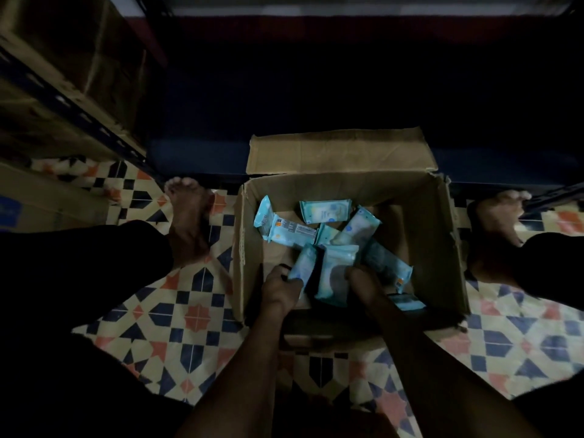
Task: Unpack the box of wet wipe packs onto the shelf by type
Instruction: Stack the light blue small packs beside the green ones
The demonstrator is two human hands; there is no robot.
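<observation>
Partly hand-hidden packs, dim box

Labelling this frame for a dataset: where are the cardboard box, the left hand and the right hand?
cardboard box (442,248): head view, bare inner right wall.
left hand (279,287): head view, back of the hand.
right hand (363,282): head view, back of the hand.

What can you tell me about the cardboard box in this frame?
The cardboard box is plain brown corrugated card, open-topped, its far flap folded outward. It stands on the patterned tile floor between the person's bare feet. Light blue wipe packs lie loose inside. Both hands, left hand and right hand, reach in, gripping packs.
</observation>
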